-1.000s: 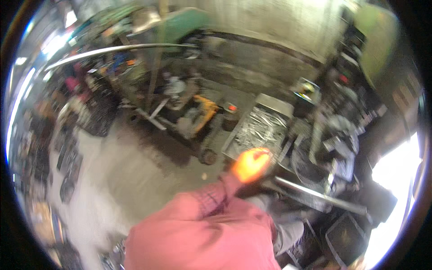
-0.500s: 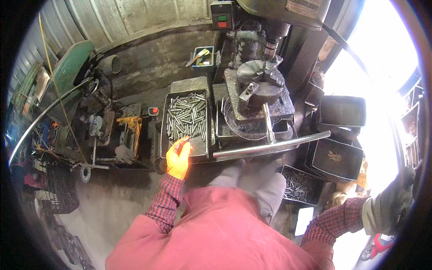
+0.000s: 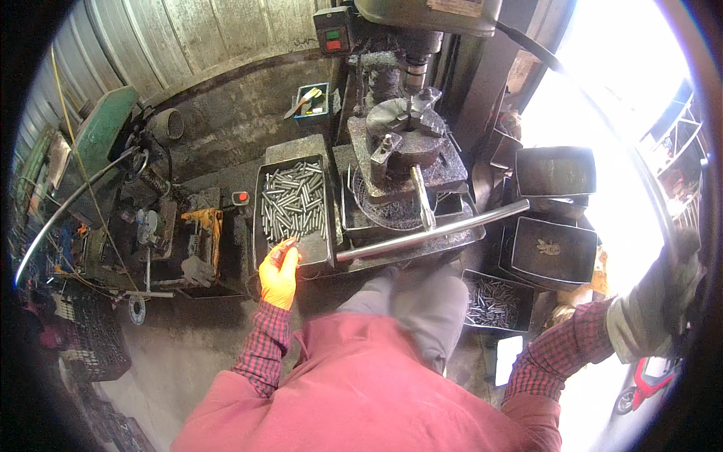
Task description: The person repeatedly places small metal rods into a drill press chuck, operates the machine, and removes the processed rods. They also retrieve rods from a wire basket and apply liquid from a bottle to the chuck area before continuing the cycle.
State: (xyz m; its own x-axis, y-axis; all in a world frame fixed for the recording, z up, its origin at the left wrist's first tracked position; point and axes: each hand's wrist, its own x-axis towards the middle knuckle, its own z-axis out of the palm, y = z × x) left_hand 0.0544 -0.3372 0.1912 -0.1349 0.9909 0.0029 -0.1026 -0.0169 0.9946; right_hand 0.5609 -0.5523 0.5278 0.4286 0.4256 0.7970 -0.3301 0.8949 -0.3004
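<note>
Workshop (grimy); drill press [image 3: 425,45], chuck [image 3: 399,117], metal pins [image 3: 294,200]

R hand [image 3: 649,322] pt. unclear, machine hd [image 3: 410,18] cropped @ top

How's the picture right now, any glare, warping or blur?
Head view: glare whites out the opening at right; head view: the corrugated wall bows along its lower edge; head view: the metal pins look fairly sharp, the right hand murky.
</note>
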